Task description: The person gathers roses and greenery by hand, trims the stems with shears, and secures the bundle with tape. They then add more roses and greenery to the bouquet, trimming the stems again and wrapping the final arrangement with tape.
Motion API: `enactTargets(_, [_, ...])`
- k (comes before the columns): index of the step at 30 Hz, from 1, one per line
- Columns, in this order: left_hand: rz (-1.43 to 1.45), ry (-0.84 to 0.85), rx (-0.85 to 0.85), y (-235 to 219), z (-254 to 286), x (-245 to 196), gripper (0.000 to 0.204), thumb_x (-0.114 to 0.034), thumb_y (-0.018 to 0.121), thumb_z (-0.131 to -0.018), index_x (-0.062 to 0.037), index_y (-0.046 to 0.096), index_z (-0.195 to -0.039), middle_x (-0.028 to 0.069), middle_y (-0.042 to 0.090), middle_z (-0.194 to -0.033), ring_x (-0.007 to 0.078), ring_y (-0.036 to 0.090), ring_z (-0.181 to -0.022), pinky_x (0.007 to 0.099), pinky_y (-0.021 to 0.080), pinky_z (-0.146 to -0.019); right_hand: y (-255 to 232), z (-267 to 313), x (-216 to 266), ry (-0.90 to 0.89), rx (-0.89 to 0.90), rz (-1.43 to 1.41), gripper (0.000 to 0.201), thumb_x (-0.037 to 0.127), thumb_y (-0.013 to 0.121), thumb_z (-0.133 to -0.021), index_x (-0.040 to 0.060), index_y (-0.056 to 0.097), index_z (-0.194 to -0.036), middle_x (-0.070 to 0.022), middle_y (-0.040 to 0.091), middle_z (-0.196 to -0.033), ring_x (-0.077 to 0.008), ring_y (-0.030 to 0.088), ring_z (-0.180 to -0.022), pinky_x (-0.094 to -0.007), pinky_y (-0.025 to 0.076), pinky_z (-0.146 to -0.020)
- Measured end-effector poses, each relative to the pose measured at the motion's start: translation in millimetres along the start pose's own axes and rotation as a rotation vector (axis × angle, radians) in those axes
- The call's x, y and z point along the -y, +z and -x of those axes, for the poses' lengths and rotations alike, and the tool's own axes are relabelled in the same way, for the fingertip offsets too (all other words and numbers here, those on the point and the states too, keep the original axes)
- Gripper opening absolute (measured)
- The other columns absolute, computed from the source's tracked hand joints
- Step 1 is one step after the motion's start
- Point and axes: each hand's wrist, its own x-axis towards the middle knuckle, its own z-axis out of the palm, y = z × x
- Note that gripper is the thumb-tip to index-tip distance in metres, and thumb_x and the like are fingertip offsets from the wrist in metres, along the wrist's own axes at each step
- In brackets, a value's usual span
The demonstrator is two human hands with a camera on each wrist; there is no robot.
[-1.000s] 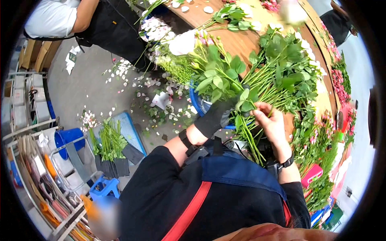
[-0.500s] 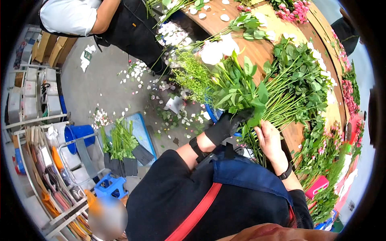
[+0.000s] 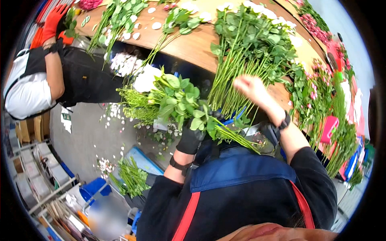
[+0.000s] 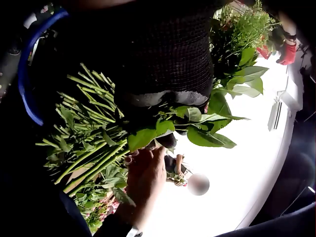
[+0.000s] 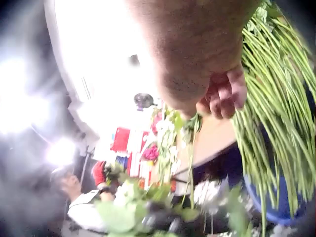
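My left hand (image 3: 191, 138), in a black glove, grips a bunch of leafy white roses (image 3: 177, 96) around the stems. The white blooms point left in the head view, and the cut stem ends (image 3: 241, 140) stick out to the right. My bare right hand (image 3: 254, 90) is over the stems of a large pile of white roses (image 3: 245, 44) on the table. Its fingers (image 5: 224, 98) are loosely bent in the right wrist view, with nothing seen in them. The left wrist view shows the glove (image 4: 168, 59) close above leaves and stems.
A wooden table (image 3: 189, 44) bears more roses and petals. A blue bucket (image 5: 276, 212) stands below the pile's stems. Another person in a red glove (image 3: 54, 22) works at the left. Pink flowers (image 3: 315, 80) lie to the right, and petals litter the floor (image 3: 88, 128).
My right hand has left the bunch and moved up over the rose pile. The bunch in my left hand has swung left in view. The other person's red glove has come into view.
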Motion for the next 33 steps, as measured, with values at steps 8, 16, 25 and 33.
enactTargets(8, [0.016,0.001,-0.14,38,10,-15,0.024,-0.029,0.049,-0.097,-0.0082,0.051,-0.11,0.0068,0.058,-0.09,0.0236,0.059,-0.087,0.0411,0.049,-0.085,25,-102,-36,0.529,-0.274,0.203,0.069,0.061,0.067,-0.071,-0.0071,0.064,-0.082,-0.0246,0.067,-0.084,-0.0359,0.066,-0.084,-0.041,0.052,-0.073])
enactTargets(16, [0.053,0.187,0.314,6,8,-12,0.029,-0.024,0.045,-0.097,-0.0077,0.047,-0.122,0.0091,0.054,-0.114,0.0268,0.055,-0.104,0.0435,0.046,-0.091,30,-83,-76,0.463,-0.698,-0.181,0.028,0.026,0.06,-0.078,-0.001,0.057,-0.082,-0.0149,0.065,-0.076,-0.0272,0.065,-0.072,-0.0374,0.05,-0.064])
enactTargets(25, [0.165,-0.079,0.072,-2,-24,-2,0.031,-0.039,0.053,-0.094,-0.0129,0.051,-0.111,0.0035,0.054,-0.078,0.0256,0.056,-0.081,0.0476,0.046,-0.082,-9,11,-56,0.025,-0.859,-0.145,0.018,0.014,0.058,-0.092,-0.0001,0.054,-0.102,0.0008,0.048,-0.065,-0.0058,0.041,-0.056,-0.0232,0.035,-0.049])
enactTargets(33, [-0.148,-0.147,0.052,30,-29,10,0.036,-0.03,0.045,-0.098,-0.0025,0.052,-0.12,0.0096,0.06,-0.108,0.0248,0.057,-0.097,0.0391,0.046,-0.088,18,117,8,-0.348,-0.401,0.198,0.024,0.003,0.06,-0.083,0.001,0.057,-0.107,-0.0142,0.058,-0.073,-0.0282,0.059,-0.058,-0.0345,0.048,-0.053])
